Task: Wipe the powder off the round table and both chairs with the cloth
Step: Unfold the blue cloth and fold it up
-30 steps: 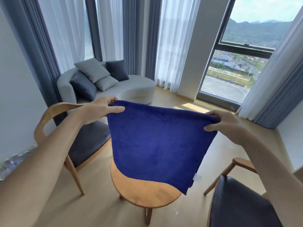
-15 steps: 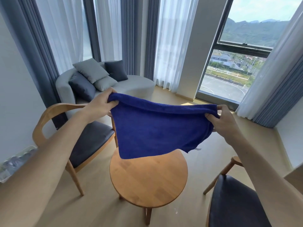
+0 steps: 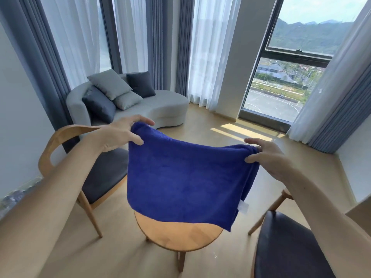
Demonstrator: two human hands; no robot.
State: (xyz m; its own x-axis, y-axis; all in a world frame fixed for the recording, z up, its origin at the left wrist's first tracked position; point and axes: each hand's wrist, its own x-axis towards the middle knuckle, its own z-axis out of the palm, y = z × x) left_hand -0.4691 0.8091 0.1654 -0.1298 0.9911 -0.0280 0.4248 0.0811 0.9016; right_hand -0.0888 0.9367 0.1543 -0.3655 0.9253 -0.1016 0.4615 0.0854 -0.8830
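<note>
A blue cloth (image 3: 180, 177) hangs spread in the air in front of me, held by its two top corners. My left hand (image 3: 120, 135) pinches the left corner, my right hand (image 3: 267, 157) the right one. A white tag shows at the cloth's lower right edge. Below and behind it stands the small round wooden table (image 3: 176, 235), its far part hidden by the cloth. One wooden chair with a dark seat (image 3: 102, 173) stands to the left. The second chair (image 3: 287, 249) is at the lower right, close to me. No powder is visible on any surface.
A grey curved sofa (image 3: 160, 109) with several cushions stands behind the left chair. Curtains and tall windows line the back wall. Wooden floor (image 3: 210, 129) lies open between the table and the window.
The cloth was gathered up short half a second ago; now it hangs full length again, covering the table's far part. Both hands sit a little lower.
</note>
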